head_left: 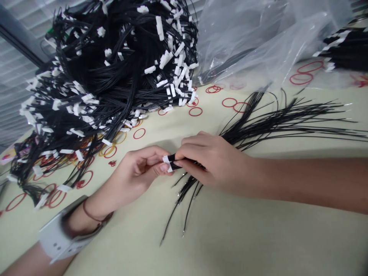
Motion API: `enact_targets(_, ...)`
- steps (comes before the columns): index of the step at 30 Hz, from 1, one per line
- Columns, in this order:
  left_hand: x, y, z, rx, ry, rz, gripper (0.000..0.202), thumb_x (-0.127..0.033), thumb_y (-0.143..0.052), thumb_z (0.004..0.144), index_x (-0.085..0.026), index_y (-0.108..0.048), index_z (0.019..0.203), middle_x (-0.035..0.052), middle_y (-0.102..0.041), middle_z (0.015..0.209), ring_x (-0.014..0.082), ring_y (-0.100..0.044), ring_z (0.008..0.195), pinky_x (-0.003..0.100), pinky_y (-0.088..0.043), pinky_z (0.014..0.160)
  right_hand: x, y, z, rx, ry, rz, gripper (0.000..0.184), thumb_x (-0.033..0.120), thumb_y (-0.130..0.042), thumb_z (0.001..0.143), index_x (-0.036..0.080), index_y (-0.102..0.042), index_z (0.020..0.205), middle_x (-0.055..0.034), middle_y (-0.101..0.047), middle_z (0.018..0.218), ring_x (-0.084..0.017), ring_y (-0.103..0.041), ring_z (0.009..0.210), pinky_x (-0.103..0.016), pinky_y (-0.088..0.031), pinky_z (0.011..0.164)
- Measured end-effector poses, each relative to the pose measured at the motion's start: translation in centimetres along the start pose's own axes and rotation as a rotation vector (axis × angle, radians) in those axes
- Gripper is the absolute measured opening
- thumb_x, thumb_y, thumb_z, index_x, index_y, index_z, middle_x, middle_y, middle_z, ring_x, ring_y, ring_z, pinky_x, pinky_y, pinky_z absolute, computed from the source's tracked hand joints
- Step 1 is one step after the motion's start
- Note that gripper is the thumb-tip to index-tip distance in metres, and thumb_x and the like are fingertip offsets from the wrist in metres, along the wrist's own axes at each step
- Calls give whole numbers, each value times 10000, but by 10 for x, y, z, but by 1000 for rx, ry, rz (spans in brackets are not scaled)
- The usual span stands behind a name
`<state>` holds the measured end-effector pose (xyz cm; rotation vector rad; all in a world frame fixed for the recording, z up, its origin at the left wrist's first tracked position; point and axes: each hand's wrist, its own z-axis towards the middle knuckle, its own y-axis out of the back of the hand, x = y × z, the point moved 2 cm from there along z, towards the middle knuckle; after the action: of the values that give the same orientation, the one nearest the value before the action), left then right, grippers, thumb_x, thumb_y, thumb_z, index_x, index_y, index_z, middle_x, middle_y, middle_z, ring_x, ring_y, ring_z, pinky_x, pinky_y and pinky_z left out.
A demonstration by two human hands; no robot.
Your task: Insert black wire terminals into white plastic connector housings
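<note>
Window at upper left with pale slatted blinds (15, 88) lowered across it, dark frame (21, 34) running diagonally through that corner of the view (likely just head tilt). Furniture in view: one long table with a matte, pale cream-green top (258, 234), filling most of the frame. Thin red rubber bands (304, 73) lie scattered on it. Crumpled clear plastic bag (258, 42) heaped along the far side, picking up highlights. Light soft and even, faint shadows only. Source can't be told from here.
</note>
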<state>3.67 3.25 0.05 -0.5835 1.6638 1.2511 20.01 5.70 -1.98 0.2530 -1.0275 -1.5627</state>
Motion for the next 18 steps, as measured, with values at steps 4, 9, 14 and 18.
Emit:
enact_targets(4, 0, 0, 0, 0, 5, -17, 67, -56, -561, 763, -124, -564, 761, -45, -572, 602, 46, -538, 587, 104, -406, 541, 1, 0, 0, 5, 18, 5, 173, 103, -443, 805, 86, -604, 743, 2, -490, 621, -94, -444, 600, -243, -352, 623)
enact_targets(9, 0, 2, 3, -24, 36, -60, 47, -104, -524, 806, -142, -551, 812, -24, -620, 654, 69, -607, 604, 132, -460, 566, -1, 3, 2, -70, -75, 110, 155, 142, -461, 822, 105, -592, 746, 12, -514, 656, -67, -432, 587, -200, -337, 564)
enact_targets(14, 5, 6, 9, -63, 86, -140, 46, -127, -517, 825, -148, -558, 822, -31, -630, 639, 57, -622, 590, 105, -473, 556, -4, 11, 2, -218, -96, 119, 141, 166, -448, 855, 127, -564, 785, 3, -510, 709, -74, -455, 671, -196, -363, 627)
enact_targets(18, 8, 9, 9, -98, 98, -190, 54, -120, -526, 822, -157, -563, 834, -38, -649, 643, 45, -625, 593, 86, -479, 567, -2, 15, 1, -332, -76, 91, 116, 153, -453, 854, 133, -540, 781, -15, -468, 765, -87, -451, 746, -212, -384, 681)
